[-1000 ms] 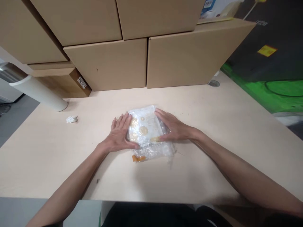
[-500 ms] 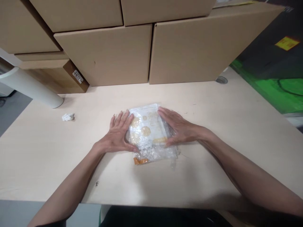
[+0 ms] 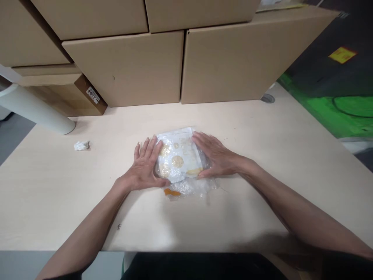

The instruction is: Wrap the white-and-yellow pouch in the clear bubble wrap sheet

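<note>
The left grip (image 3: pixel 142 169) is spread wide, fingers fanned and thumb splayed, its inner side touching the left margin of a flat, squarish packet in clear bubble wrap (image 3: pixel 182 151); the right grip (image 3: pixel 215 155) is likewise spread, fingertips and thumb on the packet's right margin, though how hard either presses I cannot tell. The packet lies between them on the worktop (image 3: pixel 186 229), white under glossy, puckered plastic, with round tan patches and a yellowish strip by the right thumb. A crinkled, see-through flap (image 3: pixel 194 188) spills out below the thumbs, bearing orange tape (image 3: pixel 171 192). From both grips the smooth, pale, wood-look surface runs back to the straight near edge, broad on either side. Ahead of them, flat-faced brown cartons (image 3: pixel 125 74) wall off the far side, leaving a strip of worktop in front. Well left of the left grip are a crumpled white scrap (image 3: pixel 81 146) and a smooth white tube (image 3: pixel 40 111); far beyond the right grip, a round grey cable grommet (image 3: pixel 267 98) sits near the right edge.
</note>
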`<state>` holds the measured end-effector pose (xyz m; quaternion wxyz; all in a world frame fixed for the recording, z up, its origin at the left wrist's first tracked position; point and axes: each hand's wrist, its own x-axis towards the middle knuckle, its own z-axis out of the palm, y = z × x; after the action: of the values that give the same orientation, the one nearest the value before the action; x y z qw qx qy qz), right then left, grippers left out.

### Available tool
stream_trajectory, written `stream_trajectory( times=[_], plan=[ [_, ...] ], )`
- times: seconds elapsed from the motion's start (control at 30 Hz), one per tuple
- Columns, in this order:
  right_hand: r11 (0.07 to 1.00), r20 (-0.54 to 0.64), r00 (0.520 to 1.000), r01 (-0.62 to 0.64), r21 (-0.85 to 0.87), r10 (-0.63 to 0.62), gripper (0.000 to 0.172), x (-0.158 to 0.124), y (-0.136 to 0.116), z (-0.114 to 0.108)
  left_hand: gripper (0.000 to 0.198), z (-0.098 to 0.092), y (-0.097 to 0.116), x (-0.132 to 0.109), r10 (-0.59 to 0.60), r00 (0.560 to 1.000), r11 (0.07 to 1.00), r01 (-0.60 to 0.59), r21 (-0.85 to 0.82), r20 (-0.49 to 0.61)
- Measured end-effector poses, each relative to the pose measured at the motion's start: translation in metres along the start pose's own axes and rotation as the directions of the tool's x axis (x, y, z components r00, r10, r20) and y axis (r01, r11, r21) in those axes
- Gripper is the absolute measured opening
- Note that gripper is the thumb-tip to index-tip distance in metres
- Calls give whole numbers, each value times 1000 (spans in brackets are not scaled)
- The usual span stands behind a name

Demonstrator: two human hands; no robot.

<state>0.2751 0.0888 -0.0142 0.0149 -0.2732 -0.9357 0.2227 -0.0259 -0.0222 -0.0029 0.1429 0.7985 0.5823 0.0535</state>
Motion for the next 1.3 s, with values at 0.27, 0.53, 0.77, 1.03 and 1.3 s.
stream_trajectory(
  times=[0.27,0.53,0.77,1.03,1.3],
  plan=[
    [964,51,967,253,-87,-249,74,-8,-22,-13,83,-6,19,-8,252,968,966,-251,54,-11],
    [982,48,981,189,23,-190,67,-5,-24,-8,77,-9,18,-4,215,976,977,-215,-1,-8],
    [982,87,978,184,41,-187,72,-6,-21,-17,103,-3,8,-6,215,977,976,-215,-34,-13],
    [993,77,990,111,36,-114,97,-6,-13,-11,125,3,-6,-5,128,991,991,-129,-36,-26],
    [985,-29,994,106,136,-103,104,-1,-16,-2,119,1,-5,-8,63,998,996,-64,-58,-17]
  ],
)
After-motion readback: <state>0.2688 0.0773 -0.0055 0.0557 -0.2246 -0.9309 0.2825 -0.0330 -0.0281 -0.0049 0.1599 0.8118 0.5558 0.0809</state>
